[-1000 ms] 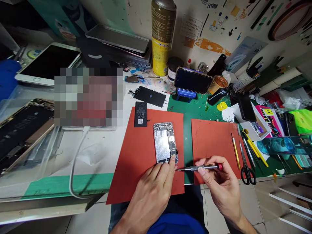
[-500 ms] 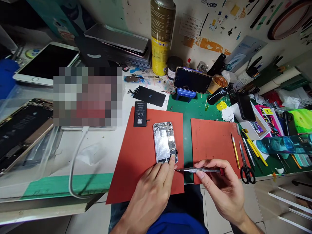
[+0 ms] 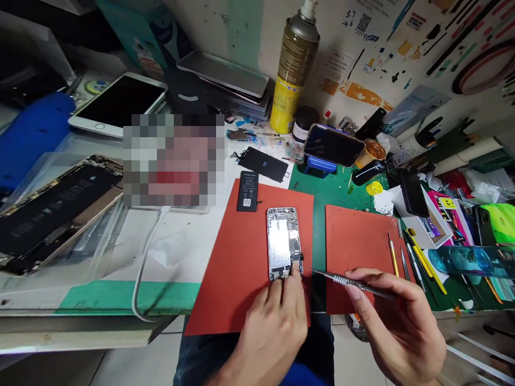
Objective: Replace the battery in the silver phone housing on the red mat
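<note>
An opened phone housing [image 3: 278, 238] lies on a red mat [image 3: 225, 279], its circuit boards and bare metal bay showing. My left hand [image 3: 277, 324] grips its lower end, one fingertip pressing near the bottom right corner. My right hand [image 3: 406, 316] holds a thin metal screwdriver [image 3: 344, 280] between thumb and fingers. The driver's tip points left, just off the housing's lower right edge and not touching it. Above the housing, a black phone battery [image 3: 247, 193] rests at the mat's top edge. A black phone screen panel [image 3: 263, 163] with a flex cable lies beyond it.
A second red mat [image 3: 354, 236] sits on the right, with scissors [image 3: 404, 262] and yellow-handled tools [image 3: 426, 260] beside it. A phone [image 3: 333, 146] leans on a blue stand. Behind it rises a spray can [image 3: 293, 69]. Another opened phone [image 3: 60, 209] and a white cable [image 3: 140, 268] are left.
The camera view has swung, shifting the bench rightward in the picture. My right hand has drawn the screwdriver tip rightward, away from my left fingers. The left hand keeps hold of the housing.
</note>
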The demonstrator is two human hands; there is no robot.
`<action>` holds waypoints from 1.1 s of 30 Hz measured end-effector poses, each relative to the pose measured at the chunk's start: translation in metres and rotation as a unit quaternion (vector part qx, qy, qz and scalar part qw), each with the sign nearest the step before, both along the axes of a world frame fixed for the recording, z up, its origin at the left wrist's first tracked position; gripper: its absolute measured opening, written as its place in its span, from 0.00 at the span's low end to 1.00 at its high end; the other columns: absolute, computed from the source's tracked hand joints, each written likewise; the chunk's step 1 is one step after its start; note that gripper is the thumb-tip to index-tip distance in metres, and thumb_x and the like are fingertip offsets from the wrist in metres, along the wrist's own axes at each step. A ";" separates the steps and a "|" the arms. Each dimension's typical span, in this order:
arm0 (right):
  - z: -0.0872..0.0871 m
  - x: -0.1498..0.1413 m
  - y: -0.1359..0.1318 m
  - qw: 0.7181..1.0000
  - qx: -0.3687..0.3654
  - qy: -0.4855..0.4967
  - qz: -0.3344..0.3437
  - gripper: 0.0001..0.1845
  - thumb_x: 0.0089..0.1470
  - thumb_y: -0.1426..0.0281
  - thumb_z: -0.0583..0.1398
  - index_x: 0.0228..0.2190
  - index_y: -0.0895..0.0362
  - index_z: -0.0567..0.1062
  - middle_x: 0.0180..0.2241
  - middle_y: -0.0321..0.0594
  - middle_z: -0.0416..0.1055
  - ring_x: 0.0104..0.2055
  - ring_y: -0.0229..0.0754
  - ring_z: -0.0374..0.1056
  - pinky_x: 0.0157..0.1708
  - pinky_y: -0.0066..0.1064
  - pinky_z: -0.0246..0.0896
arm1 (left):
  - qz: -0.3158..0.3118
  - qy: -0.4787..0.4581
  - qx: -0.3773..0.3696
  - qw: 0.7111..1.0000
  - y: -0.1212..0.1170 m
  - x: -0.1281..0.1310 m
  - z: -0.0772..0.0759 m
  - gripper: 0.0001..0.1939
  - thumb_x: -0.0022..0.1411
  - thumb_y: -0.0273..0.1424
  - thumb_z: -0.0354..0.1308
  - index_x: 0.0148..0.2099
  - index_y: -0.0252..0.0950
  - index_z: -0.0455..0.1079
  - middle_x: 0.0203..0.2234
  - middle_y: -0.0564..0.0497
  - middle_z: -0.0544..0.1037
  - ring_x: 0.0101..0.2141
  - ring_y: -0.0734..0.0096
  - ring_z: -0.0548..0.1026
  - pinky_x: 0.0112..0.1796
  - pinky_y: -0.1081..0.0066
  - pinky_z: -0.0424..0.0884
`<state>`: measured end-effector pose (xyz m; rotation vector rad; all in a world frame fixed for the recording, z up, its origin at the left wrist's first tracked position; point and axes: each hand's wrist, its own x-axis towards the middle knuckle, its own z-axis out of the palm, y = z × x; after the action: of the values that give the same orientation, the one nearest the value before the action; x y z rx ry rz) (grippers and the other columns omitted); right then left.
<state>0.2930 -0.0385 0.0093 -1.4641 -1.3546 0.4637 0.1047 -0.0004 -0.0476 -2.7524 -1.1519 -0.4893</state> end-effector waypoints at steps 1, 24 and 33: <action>0.003 -0.002 0.005 0.999 0.005 -0.027 0.030 0.23 0.58 0.82 0.68 0.51 0.49 0.78 0.43 0.43 0.84 0.44 0.49 0.84 0.44 0.40 0.86 | 0.015 0.002 0.005 1.000 -0.004 0.004 0.000 0.25 0.57 0.15 0.54 0.55 0.20 0.78 0.35 0.41 0.77 0.31 0.63 0.75 0.29 0.67 0.75; 0.011 -0.022 0.037 0.959 -0.014 -0.210 0.190 0.18 0.60 0.87 0.62 0.48 0.58 0.73 0.40 0.43 0.83 0.43 0.38 0.82 0.44 0.24 0.81 | 0.069 -0.025 -0.027 0.997 -0.021 0.020 -0.010 0.19 0.60 0.31 0.60 0.49 0.24 0.79 0.22 0.50 0.70 0.21 0.67 0.69 0.23 0.68 0.64; 0.016 -0.023 0.043 0.947 -0.027 -0.241 0.211 0.16 0.64 0.85 0.61 0.49 0.57 0.73 0.41 0.42 0.83 0.44 0.38 0.82 0.44 0.27 0.81 | 0.058 -0.026 -0.034 0.997 -0.020 0.018 -0.007 0.17 0.62 0.33 0.61 0.46 0.24 0.79 0.22 0.49 0.71 0.21 0.67 0.69 0.22 0.68 0.63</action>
<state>0.2703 0.0041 0.0248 -1.3796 -2.0822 0.4288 0.1228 -0.0202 -0.0546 -2.7247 -1.3544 -0.5199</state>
